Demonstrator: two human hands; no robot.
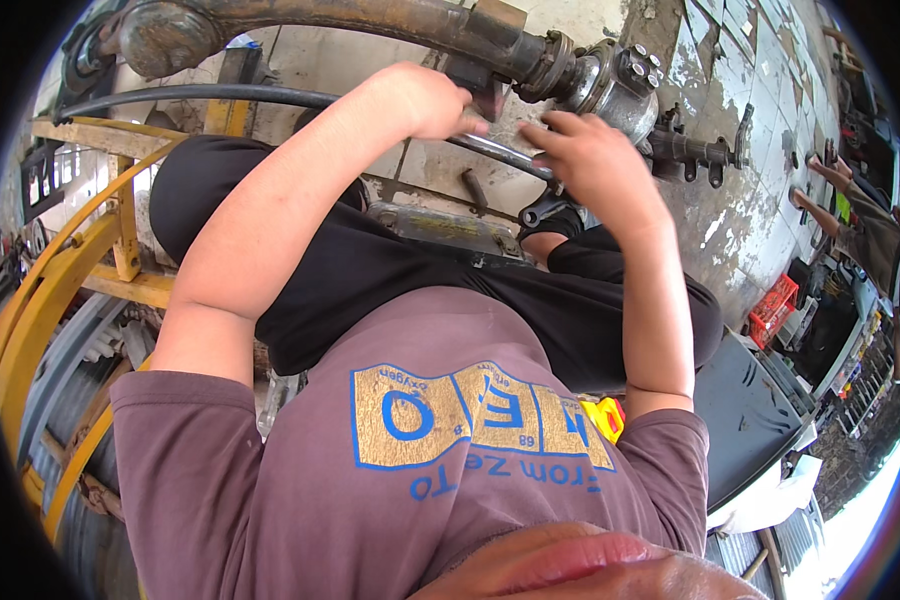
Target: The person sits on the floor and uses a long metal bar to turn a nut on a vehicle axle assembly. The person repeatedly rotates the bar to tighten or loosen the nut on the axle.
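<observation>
A long dark metal rod [270, 93] runs across in front of me, its right stretch shiny. My left hand [430, 102] is over the rod's middle, fingers half curled, with thumb and index apart and nothing visible between them. Its other fingers are hidden. Near the rod's right end hovers my right hand [595, 165], fingers spread and slightly blurred; whether it touches the rod I cannot tell. Just beyond both hands lies a rusty vehicle axle [370, 22] with a greasy rounded metal hub [615, 95]. Below my right hand sits a dark ring-ended metal part [542, 210].
A yellow metal frame [120, 225] stands at my left. On the tiled floor lie a short dark pin [473, 187] and a flat greasy metal piece [440, 225]. A dark grey cabinet [745, 400] and red crate [773, 310] are at right. Another person's arm [820, 212] shows far right.
</observation>
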